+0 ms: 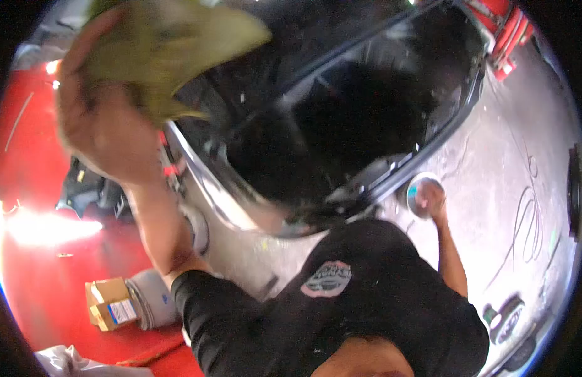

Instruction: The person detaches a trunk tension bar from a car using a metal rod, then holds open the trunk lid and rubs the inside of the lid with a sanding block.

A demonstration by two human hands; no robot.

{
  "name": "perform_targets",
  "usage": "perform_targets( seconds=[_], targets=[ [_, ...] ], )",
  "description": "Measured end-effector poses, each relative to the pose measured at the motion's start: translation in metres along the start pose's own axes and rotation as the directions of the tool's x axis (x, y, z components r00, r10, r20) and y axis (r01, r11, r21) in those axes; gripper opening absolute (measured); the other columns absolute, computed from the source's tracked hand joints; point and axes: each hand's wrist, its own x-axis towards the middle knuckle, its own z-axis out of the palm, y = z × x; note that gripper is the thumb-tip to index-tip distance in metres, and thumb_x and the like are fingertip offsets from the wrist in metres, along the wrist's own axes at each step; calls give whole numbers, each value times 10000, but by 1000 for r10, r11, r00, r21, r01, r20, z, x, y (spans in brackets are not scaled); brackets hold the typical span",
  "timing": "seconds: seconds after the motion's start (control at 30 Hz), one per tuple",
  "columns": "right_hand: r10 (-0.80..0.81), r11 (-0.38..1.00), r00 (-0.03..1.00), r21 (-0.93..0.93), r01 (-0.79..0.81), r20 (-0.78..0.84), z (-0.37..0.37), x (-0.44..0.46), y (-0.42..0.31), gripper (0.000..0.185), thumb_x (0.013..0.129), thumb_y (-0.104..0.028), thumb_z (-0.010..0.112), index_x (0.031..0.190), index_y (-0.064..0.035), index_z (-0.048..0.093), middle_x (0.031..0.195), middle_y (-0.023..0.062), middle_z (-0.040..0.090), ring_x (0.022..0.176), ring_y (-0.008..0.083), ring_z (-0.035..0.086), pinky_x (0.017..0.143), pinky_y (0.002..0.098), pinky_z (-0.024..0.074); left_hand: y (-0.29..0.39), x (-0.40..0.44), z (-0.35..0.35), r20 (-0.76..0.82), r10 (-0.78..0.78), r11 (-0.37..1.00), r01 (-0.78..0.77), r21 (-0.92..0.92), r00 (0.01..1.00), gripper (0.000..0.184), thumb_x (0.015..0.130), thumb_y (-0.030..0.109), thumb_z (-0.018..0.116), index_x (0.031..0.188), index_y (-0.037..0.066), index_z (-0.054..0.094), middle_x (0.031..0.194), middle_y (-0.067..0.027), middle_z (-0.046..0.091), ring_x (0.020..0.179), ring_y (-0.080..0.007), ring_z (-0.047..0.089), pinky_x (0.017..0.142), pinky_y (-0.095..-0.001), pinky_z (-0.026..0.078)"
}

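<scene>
A yellow-green cloth (178,47) hangs from my raised left hand (112,125), whose fingers are closed on it; both are blurred by motion. Beside and below the cloth is a large glossy black car part (366,113) with a curved edge. My right hand (435,200) is lower, at the right of that edge, and holds a round shiny container (421,191) by its side. My fingers there partly cover it.
At the left is a red surface (52,270) with an open cardboard box (108,303) beside a grey rolled item (154,298). Red metal equipment (511,38) stands at upper right. A thin cable (529,220) lies on the grey floor (473,176). White plastic (74,364) shows at lower left.
</scene>
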Motion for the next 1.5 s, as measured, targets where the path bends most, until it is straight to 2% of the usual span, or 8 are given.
perform_targets(
  seconds=[0.07,0.13,0.4,0.5,0.7,0.83,1.0,1.5],
  targets=[
    [113,911,990,388,-135,80,-28,11,-71,527,945,-352,621,1397,-88,564,1170,164,667,1052,318,666,891,453,547,20,-35,34,129,-172,976,151,154,977,421,912,243,577,1210,-52,622,1217,-201,661,1091,-298,655,955,-405,538],
    [292,475,927,806,-353,233,-59,63,-159,562,987,-425,550,1397,-40,543,1157,172,660,1073,304,653,898,452,543,12,-123,55,357,-200,947,274,-170,913,408,762,60,488,1112,-7,687,1171,-165,674,1141,-260,621,1017,-391,479],
    [-30,-604,877,690,-398,479,-71,53,-291,689,1002,-466,550,1525,-80,323,1510,66,414,1362,235,457,1145,410,368,70,-318,151,462,-565,589,726,-354,684,597,805,-67,551,1383,68,488,1340,-262,486,1269,-416,494,1096,-421,387],
    [100,-421,764,722,-549,638,-56,36,-287,670,992,-387,570,1528,-80,310,1505,82,415,1373,231,445,1140,386,378,75,-356,141,640,-517,580,783,-225,568,792,836,10,630,1534,34,255,1473,-295,377,1389,-445,370,1172,-433,287],
    [174,-106,582,603,-791,794,-15,15,-214,338,847,-163,665,1150,-22,616,933,12,654,763,108,602,622,242,454,93,-399,137,782,-557,276,950,-146,282,689,892,86,661,1511,43,361,1517,-243,408,1394,-349,437,1125,-405,373],
    [273,127,420,400,-908,866,9,-38,-115,317,827,-163,660,1106,-16,626,882,26,644,722,119,595,596,251,458,91,-430,144,758,-621,-26,972,234,-199,477,955,162,614,1401,23,519,1333,-199,615,1204,-268,614,952,-365,507],
    [458,-133,337,439,-889,822,17,-121,-22,402,896,-113,567,1272,29,568,1008,142,698,811,230,718,660,353,626,102,-531,115,637,-770,321,842,433,-34,412,918,168,616,1299,12,596,1111,-253,687,1032,-398,675,874,-445,521],
    [568,241,367,278,-930,736,58,-126,99,383,840,-138,563,1202,-45,645,884,62,695,659,159,672,506,301,563,197,-684,31,140,-878,-315,772,552,-458,292,932,184,608,1167,33,693,1108,-223,713,1051,-332,691,906,-407,522]
  ],
)
